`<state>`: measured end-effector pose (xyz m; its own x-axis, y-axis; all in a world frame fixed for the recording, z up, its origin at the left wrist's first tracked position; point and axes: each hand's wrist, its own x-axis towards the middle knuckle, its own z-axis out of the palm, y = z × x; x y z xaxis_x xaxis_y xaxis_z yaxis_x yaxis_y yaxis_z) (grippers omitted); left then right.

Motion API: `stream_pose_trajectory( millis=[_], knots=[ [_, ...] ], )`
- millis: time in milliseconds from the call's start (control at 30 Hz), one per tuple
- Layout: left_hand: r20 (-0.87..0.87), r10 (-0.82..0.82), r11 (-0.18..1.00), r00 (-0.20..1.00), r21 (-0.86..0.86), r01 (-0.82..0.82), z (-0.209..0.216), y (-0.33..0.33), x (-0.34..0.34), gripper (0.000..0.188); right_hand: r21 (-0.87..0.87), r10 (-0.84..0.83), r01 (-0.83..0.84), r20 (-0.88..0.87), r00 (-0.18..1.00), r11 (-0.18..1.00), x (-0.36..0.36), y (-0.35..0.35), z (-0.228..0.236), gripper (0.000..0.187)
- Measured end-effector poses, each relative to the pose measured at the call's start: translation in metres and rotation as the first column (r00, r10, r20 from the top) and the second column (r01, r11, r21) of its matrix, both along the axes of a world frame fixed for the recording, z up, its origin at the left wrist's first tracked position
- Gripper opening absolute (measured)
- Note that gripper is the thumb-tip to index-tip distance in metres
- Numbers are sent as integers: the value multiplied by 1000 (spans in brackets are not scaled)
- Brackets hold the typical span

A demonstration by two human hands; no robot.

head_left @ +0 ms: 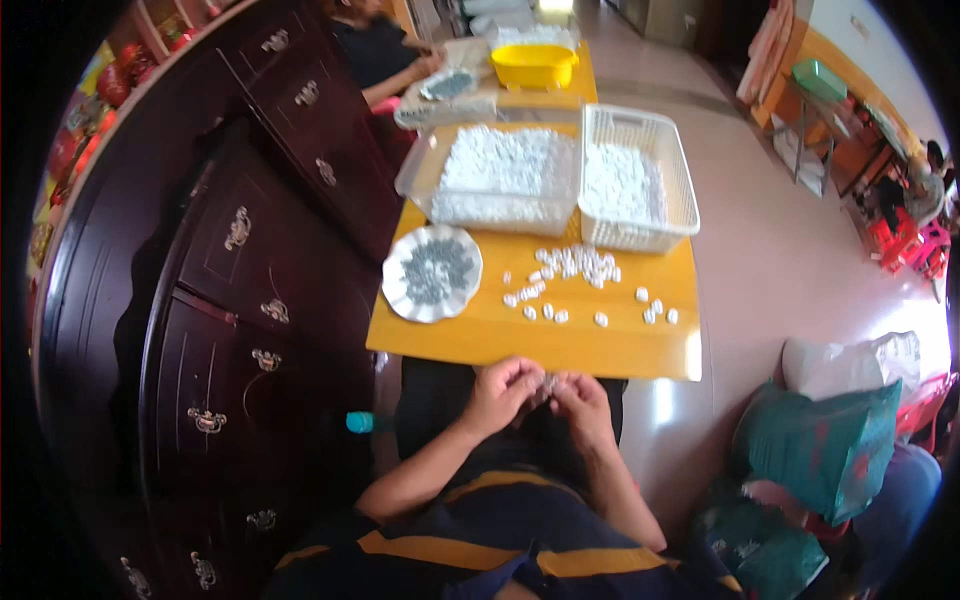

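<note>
Just in front of the table's near edge, my left hand (503,392) and my right hand (583,408) meet over my lap. Both are closed in a pinch on a small greyish-white piece (548,382) between the fingertips, too small to name exactly. Beyond them lie loose white oval pieces (580,263) on the yellow-brown table (450,340). To the left stands a white plate with a wavy rim (398,296), holding many small dark grey parts (436,272).
Behind the loose pieces stand a clear plastic bin (505,220) and a white basket (625,237), both holding white pieces. Farther back is a yellow tub (535,66), near another person's hand (428,65). Dark drawers (240,235) line the left; filled bags (820,445) sit right.
</note>
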<state>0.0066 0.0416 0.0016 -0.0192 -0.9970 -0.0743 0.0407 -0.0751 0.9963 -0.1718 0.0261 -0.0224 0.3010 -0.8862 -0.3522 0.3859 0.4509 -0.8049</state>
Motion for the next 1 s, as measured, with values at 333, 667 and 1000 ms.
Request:
stream_pose_trajectory(
  millis=[333,667,1000],
  knots=[
    [37,34,998,999,-51,-32,1,-13,-4,14,-208,-56,34,-98,994,978,5,-5,-7,12],
    [109,0,998,994,-59,7,-3,-9,-5,12,-201,-78,62,-76,994,978,4,0,-7,12],
    [178,10,996,984,-92,7,2,-10,-6,7,-157,-63,49,-82,995,986,3,-2,2,10]
  ],
)
